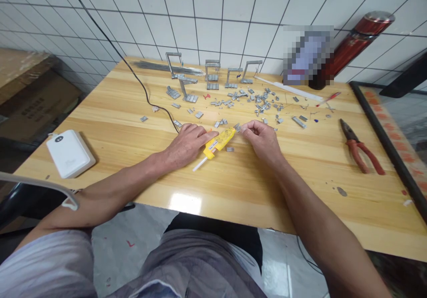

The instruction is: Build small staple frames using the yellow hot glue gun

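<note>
head view: left hand (187, 144) pins yellow tool (220, 141), right hand (262, 138) pinches clip, wooden table (233, 187), tiled wall (200, 13)

Pale wooden worktop (110, 111), glossy, catching a bright reflection near its front edge. White tiled wall (207, 9) with dark grout lines behind it. Cardboard boxes (30, 89) stacked at left; grey speckled floor (123, 235) below.

A small workshop bench: a wooden table (300, 187) against a white tiled wall (207, 18), with scattered small metal clips (263, 104) and bent wire frames (211, 73) toward its far edge, and red-handled pliers (358, 149) near its right edge.
</note>
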Motion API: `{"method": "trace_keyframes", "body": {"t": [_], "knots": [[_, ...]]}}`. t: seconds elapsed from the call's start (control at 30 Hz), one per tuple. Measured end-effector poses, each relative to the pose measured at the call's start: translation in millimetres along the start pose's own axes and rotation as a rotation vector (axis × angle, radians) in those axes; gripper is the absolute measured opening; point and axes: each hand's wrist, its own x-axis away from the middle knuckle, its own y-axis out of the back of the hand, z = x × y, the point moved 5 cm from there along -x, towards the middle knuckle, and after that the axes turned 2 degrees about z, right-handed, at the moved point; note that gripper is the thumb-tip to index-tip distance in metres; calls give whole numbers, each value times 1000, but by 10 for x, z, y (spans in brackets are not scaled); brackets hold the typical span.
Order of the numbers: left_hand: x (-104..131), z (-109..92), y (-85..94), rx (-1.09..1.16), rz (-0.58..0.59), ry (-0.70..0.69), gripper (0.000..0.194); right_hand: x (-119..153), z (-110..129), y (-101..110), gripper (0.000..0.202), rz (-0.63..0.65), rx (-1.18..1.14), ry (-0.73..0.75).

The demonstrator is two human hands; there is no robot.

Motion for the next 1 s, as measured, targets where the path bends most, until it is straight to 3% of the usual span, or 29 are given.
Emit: {"method": "trace_keyframes", "body": {"t": [0.53, 1.0], "knots": [[-2, 20, -35, -6, 118, 33, 54, 25, 46, -18, 27, 13, 21, 27], [-7, -31, -31, 21, 99, 46, 50, 15, 5, -13, 32, -14, -16, -9]]}}
